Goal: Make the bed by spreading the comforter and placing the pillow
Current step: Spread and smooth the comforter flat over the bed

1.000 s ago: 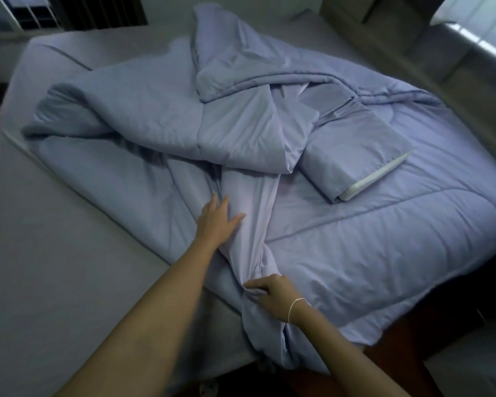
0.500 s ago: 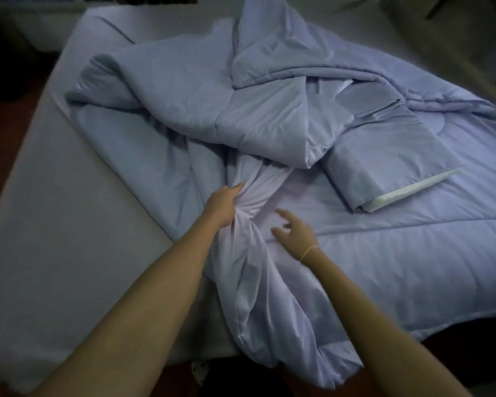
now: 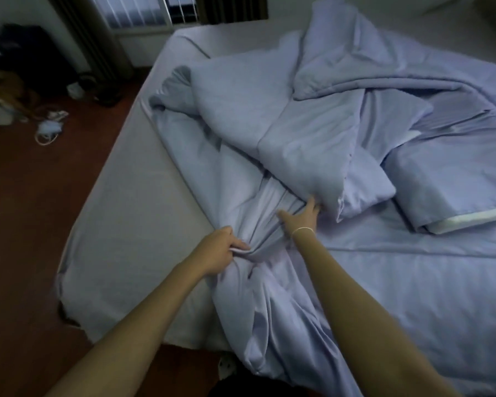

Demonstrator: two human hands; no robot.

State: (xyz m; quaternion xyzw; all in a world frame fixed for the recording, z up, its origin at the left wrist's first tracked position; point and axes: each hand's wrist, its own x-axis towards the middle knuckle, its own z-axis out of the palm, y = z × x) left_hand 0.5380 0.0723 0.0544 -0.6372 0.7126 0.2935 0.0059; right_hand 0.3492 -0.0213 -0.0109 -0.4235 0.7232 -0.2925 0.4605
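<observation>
softly, left hand (image 3: 221,250) bunches creased lavender comforter (image 3: 269,116); right hand (image 3: 304,217) fingers extended beneath a puffy fold.

The right hand (image 3: 304,217) has reached forward under the comforter (image 3: 307,156) fold, releasing the bunched edge.

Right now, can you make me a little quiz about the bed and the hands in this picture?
1. True or false: the left hand grips a bunch of the comforter.
2. Where does the pillow lie? A) on the floor B) on the comforter, to the right C) under the mattress
3. Fill in: the right hand reaches with straight fingers toward a thick ____ of the comforter.

Key: 1 true. 2 B. 3 fold.
</observation>
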